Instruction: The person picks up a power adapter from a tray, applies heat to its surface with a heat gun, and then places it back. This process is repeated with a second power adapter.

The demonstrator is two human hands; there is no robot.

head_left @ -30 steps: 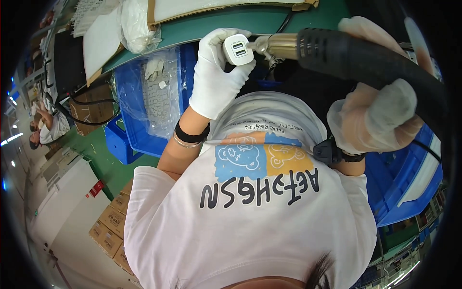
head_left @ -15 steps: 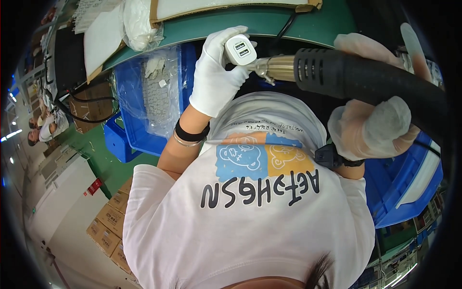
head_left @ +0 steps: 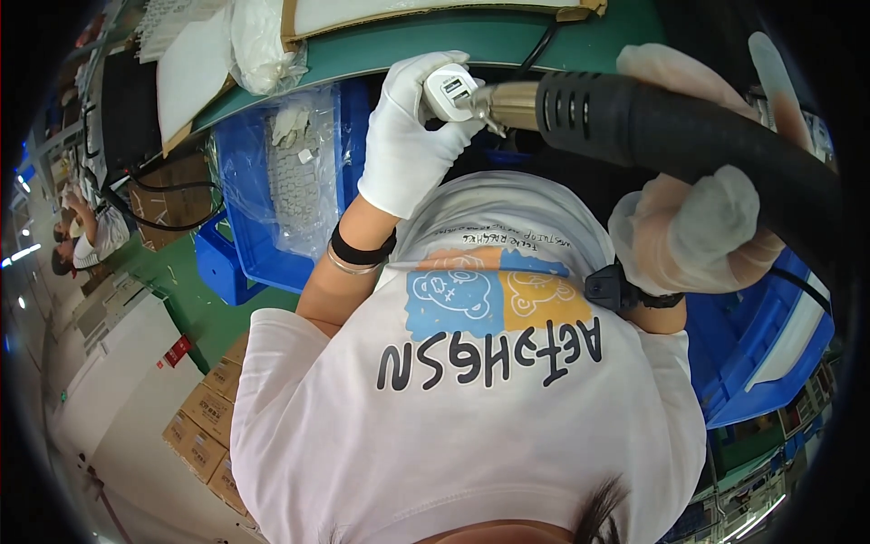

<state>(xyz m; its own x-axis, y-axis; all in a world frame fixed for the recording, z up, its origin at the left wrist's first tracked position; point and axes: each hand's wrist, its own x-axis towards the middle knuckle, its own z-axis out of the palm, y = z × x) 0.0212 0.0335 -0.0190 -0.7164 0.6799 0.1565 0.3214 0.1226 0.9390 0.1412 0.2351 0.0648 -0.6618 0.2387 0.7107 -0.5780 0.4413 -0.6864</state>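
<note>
A white charger (head_left: pixel 441 94) with two USB ports in its end face is pinched in my left hand (head_left: pixel 405 154), which wears a white glove. My right hand (head_left: pixel 680 238), in a pale thin covering, grips a hot-air gun (head_left: pixel 607 122) with a thick black handle and metal tube. The fingers wrap the handle, partly behind it, and one finger sticks up. The gun's nozzle (head_left: pixel 485 107) overlaps the charger's lower right edge from this angle; I cannot tell whether they touch.
A green table (head_left: pixel 417 41) edges the top, bearing a white padded tray (head_left: pixel 408 14) and a plastic bag (head_left: pixel 263 50). On the left, a blue bin (head_left: pixel 272 267) holds bagged white pieces. Another blue bin (head_left: pixel 725 381) stands right. Cartons (head_left: pixel 213 412) are stacked lower left.
The hot-air gun has shifted left and slightly up, bringing its nozzle over the edge of the charger's face. The charger has turned slightly in my left hand.
</note>
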